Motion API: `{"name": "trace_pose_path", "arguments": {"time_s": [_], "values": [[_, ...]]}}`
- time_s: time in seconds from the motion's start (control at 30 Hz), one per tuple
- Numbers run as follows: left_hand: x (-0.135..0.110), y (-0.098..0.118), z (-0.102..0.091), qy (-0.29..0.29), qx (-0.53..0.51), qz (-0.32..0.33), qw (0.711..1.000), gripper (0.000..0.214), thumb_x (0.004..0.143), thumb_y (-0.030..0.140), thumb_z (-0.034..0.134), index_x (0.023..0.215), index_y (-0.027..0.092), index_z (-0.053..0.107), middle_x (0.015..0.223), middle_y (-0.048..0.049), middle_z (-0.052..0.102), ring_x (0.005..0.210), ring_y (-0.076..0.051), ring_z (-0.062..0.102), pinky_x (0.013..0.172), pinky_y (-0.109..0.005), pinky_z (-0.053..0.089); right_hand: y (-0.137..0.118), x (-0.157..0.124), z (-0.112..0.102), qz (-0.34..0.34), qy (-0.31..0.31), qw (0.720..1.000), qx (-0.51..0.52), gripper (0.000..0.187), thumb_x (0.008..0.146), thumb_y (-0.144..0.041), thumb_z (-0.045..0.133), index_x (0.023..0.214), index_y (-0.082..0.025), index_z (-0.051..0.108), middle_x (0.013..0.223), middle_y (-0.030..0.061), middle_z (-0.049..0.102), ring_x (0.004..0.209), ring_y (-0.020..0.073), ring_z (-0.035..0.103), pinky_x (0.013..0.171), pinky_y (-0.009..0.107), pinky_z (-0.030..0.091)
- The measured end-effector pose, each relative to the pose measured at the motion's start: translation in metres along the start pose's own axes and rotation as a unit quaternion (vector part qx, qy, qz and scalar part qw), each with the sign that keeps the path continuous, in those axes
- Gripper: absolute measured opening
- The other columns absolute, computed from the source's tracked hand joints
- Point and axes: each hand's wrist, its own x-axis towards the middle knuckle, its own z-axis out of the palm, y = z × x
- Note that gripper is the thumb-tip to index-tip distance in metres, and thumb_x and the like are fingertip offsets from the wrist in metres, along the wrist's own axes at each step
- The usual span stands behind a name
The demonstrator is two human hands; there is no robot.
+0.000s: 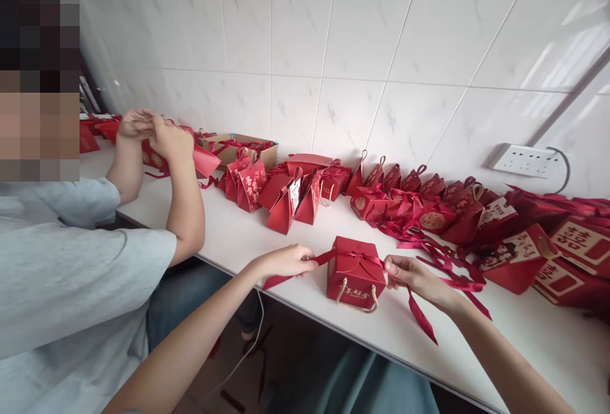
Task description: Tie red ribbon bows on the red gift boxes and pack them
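A red gift box [355, 280] with a gold cord handle stands upright near the table's front edge. Across its folded top runs a dark red ribbon [325, 257], crossed over at the middle. On the box's left, my left hand [290, 260] pinches one end of the ribbon and holds it out taut, with the tail hanging below. My right hand [403, 272] is closed on the other end, close against the box's right side. That tail drops down onto the white table [305, 239].
A co-worker's hands [162, 138] hold red material at the left. Red gift boxes [286, 201] line the wall, with loose ribbons [443, 258] at the right. A cardboard box [267, 152] sits farther back. A power socket strip [527, 161] is on the tiled wall.
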Motion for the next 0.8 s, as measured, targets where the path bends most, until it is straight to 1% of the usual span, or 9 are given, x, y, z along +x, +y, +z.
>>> {"name": "trace_pose_path", "arguments": {"time_s": [0.07, 0.13, 0.17, 0.27, 0.4, 0.5, 0.57, 0.67, 0.8], "values": [[-0.006, 0.006, -0.001, 0.042, 0.02, 0.004, 0.999, 0.029, 0.076, 0.043, 0.058, 0.091, 0.017, 0.06, 0.094, -0.0061, 0.063, 0.09, -0.022, 0.058, 0.077, -0.03, 0.042, -0.004, -0.002, -0.001, 0.004, 0.006, 1.0, 0.012, 0.05, 0.075, -0.066, 0.057, 0.066, -0.018, 0.048, 0.063, 0.0005, 0.052, 0.062, 0.015, 0.051, 0.067, 0.032, 0.04], [-0.009, 0.014, 0.003, 0.09, 0.029, 0.033, 0.995, 0.033, 0.079, 0.042, 0.056, 0.104, 0.02, 0.055, 0.118, -0.0082, 0.056, 0.112, -0.024, 0.051, 0.091, -0.032, 0.039, -0.006, -0.003, 0.001, 0.012, 0.018, 0.999, 0.042, 0.051, 0.077, -0.069, 0.052, 0.07, -0.018, 0.05, 0.066, 0.0011, 0.053, 0.063, 0.0157, 0.052, 0.068, 0.034, 0.042], [-0.009, 0.018, 0.007, 0.108, 0.029, 0.051, 0.992, 0.033, 0.08, 0.042, 0.054, 0.105, 0.02, 0.053, 0.121, -0.0085, 0.053, 0.115, -0.023, 0.049, 0.094, -0.033, 0.038, -0.008, -0.003, 0.004, 0.018, 0.028, 0.998, 0.052, 0.052, 0.076, -0.07, 0.051, 0.071, -0.018, 0.051, 0.066, 0.0004, 0.052, 0.061, 0.0151, 0.051, 0.066, 0.034, 0.042], [-0.005, 0.028, 0.018, 0.131, 0.018, 0.073, 0.988, 0.028, 0.082, 0.043, 0.051, 0.098, 0.019, 0.052, 0.111, -0.0078, 0.057, 0.104, -0.022, 0.056, 0.091, -0.033, 0.042, -0.016, -0.003, 0.013, 0.028, 0.063, 0.997, 0.04, 0.051, 0.075, -0.069, 0.054, 0.067, -0.019, 0.05, 0.062, -0.0015, 0.047, 0.055, 0.0132, 0.047, 0.058, 0.03, 0.038], [0.001, 0.033, 0.024, 0.109, -0.026, 0.053, 0.992, 0.026, 0.083, 0.043, 0.049, 0.094, 0.02, 0.049, 0.093, -0.0028, 0.061, 0.085, -0.018, 0.06, 0.078, -0.03, 0.045, -0.027, -0.001, 0.021, 0.009, 0.048, 0.999, -0.001, 0.048, 0.075, -0.064, 0.06, 0.062, -0.019, 0.05, 0.06, -0.0009, 0.048, 0.057, 0.0131, 0.044, 0.057, 0.028, 0.034], [0.003, 0.031, 0.022, 0.084, -0.048, 0.048, 0.994, 0.025, 0.085, 0.044, 0.047, 0.093, 0.02, 0.049, 0.08, 0.0011, 0.059, 0.071, -0.015, 0.057, 0.07, -0.027, 0.044, -0.026, 0.002, 0.02, 0.016, 0.04, 0.999, -0.006, 0.048, 0.07, -0.061, 0.066, 0.061, -0.018, 0.048, 0.059, -0.0026, 0.047, 0.055, 0.0108, 0.04, 0.054, 0.026, 0.029], [0.004, 0.03, 0.019, 0.084, -0.044, 0.061, 0.994, 0.023, 0.084, 0.042, 0.049, 0.089, 0.02, 0.051, 0.081, 0.001, 0.058, 0.072, -0.014, 0.055, 0.069, -0.026, 0.042, -0.023, 0.004, 0.018, 0.025, 0.035, 0.999, -0.001, 0.048, 0.069, -0.061, 0.067, 0.062, -0.018, 0.048, 0.057, -0.0037, 0.046, 0.052, 0.0099, 0.039, 0.053, 0.026, 0.028], [0.006, 0.028, 0.014, 0.085, -0.043, 0.087, 0.992, 0.02, 0.079, 0.038, 0.056, 0.081, 0.018, 0.054, 0.083, 0.0006, 0.058, 0.074, -0.014, 0.053, 0.067, -0.024, 0.04, -0.022, 0.005, 0.015, 0.033, 0.018, 0.999, 0.014, 0.047, 0.066, -0.061, 0.069, 0.063, -0.018, 0.051, 0.057, -0.0036, 0.047, 0.052, 0.0099, 0.041, 0.053, 0.026, 0.029], [0.007, 0.028, 0.004, 0.054, -0.012, 0.096, 0.994, 0.026, 0.08, 0.04, 0.055, 0.07, 0.016, 0.057, 0.066, 0.0021, 0.052, 0.062, -0.012, 0.046, 0.057, -0.023, 0.032, -0.029, 0.003, 0.011, 0.037, 0.006, 0.999, 0.006, 0.047, 0.064, -0.059, 0.072, 0.064, -0.016, 0.054, 0.059, -0.003, 0.047, 0.055, 0.0108, 0.045, 0.054, 0.027, 0.03]]}}
